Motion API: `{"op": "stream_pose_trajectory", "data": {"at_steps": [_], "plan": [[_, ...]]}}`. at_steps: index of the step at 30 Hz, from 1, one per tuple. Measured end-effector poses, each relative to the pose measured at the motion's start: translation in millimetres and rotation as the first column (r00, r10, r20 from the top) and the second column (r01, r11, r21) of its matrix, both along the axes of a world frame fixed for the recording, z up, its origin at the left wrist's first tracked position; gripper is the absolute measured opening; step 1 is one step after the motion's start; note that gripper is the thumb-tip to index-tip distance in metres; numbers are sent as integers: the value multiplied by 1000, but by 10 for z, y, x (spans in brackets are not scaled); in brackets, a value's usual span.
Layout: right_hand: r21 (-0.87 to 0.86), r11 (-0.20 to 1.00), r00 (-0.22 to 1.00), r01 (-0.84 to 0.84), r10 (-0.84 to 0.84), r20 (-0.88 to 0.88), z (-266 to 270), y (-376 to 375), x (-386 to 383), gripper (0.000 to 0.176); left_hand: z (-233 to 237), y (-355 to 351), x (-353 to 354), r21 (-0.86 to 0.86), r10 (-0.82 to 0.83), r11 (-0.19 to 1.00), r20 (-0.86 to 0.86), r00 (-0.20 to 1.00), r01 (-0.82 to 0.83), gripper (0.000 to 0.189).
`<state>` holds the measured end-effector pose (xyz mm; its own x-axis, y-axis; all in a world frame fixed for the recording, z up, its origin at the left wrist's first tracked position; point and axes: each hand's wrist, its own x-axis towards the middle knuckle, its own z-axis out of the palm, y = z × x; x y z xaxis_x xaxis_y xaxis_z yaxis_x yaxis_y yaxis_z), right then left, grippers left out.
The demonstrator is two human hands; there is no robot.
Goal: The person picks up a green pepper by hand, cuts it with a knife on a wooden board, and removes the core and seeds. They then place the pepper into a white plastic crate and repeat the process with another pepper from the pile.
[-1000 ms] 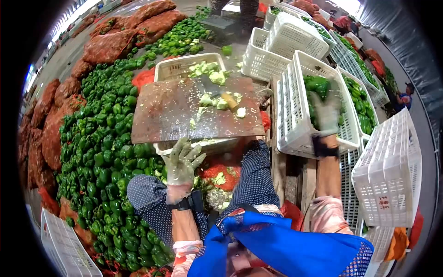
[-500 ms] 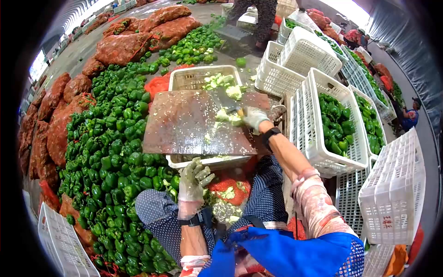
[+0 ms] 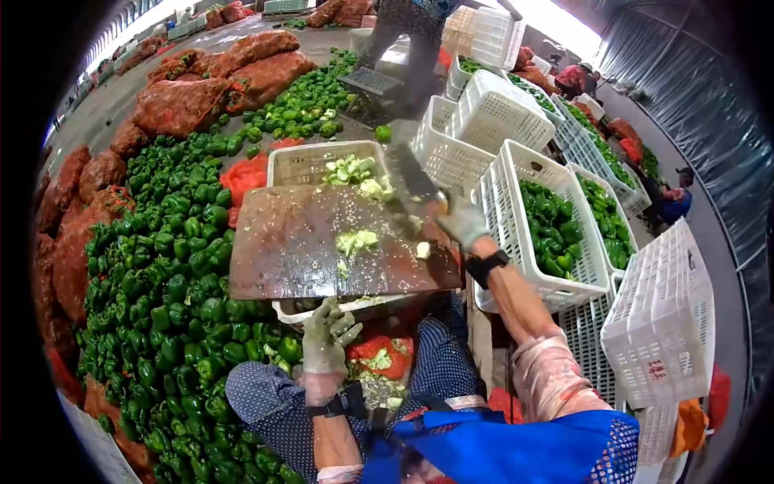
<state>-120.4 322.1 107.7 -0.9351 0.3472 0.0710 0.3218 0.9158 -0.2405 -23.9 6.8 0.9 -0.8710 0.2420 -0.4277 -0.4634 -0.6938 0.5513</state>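
My right hand [image 3: 465, 224], in a pale glove, grips a broad-bladed knife [image 3: 413, 176] above the right side of a wet wooden board [image 3: 290, 234]. Motion blurs the blade. Pale green pepper scraps [image 3: 355, 242] lie mid-board, with a small pale piece [image 3: 422, 250] farther right. More scraps [image 3: 351, 169] are heaped at the board's far edge, over the white crate [image 3: 280, 169] that sits under it. Gloved too, my left hand [image 3: 326, 339] is empty just below the board's near edge, palm up, fingers apart and slightly bent.
Green peppers [image 3: 177, 298] cover the floor on my left, bordered by full red mesh sacks [image 3: 181, 105]. To my right stand white crates [image 3: 504, 210], some holding peppers [image 3: 552, 226]. Another person [image 3: 411, 48] is beyond the board. A red mesh bag [image 3: 395, 355] lies between my knees.
My right hand has swung the knife rightward, off the scraps and toward the board's right edge. My left hand stays near the board's front, still empty. The whole view has shifted somewhat.
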Motion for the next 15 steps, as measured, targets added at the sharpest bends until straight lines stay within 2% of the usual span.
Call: {"op": "stream_pose_trajectory", "data": {"at_steps": [2, 4, 5, 6, 8, 9, 10, 12, 13, 14, 15], "plan": [[-18, 997, 993, 81, -82, -87, -119, 174, 321, 51, -169, -74, -49, 75, -50, 996, -29, 998, 52, 34], [-99, 992, 995, 79, -85, -60, -222, 218, 575, 48, -14, -9, 129, 20, 101, 995, -105, 989, -99, 42], [-1, 1000, 985, 19, -19, -171, -600, 382, 550, 48, -111, -32, 113, 7, 67, 998, -145, 987, -67, 53], [132, 989, 974, 73, -43, -222, -1008, 503, 537, 47, -183, -52, 62, 12, 31, 999, -122, 992, -30, 58], [-203, 964, 981, 174, -188, -55, -831, 30, 524, 47, -64, -68, 98, 44, 55, 998, -161, 985, -49, 50], [-163, 986, 963, 31, -73, -259, -1093, 18, 395, 47, -89, -88, 44, 57, 15, 998, -99, 995, -9, 50], [-219, 959, 980, 180, -195, -49, -816, -325, 319, 45, -70, -94, 7, 42, 16, 999, -101, 995, -12, 51], [-258, 966, 969, 0, -63, -238, -808, -637, 159, 45, -41, -90, 41, 9, 17, 1000, -82, 996, -17, 52], [-360, 925, 945, -117, -8, -327, -1039, -537, -140, 48, -39, -71, 73, -11, 59, 998, -98, 993, -61, 51], [-449, 861, 906, -238, 31, -421, -1300, -466, -409, 50, -28, -76, 65, -69, 27, 997, -134, 991, -37, 56], [-484, 833, 928, -269, 88, -363, -1050, -522, -417, 48, -51, -82, 84, -45, 55, 997, -165, 985, -63, 52]]}}
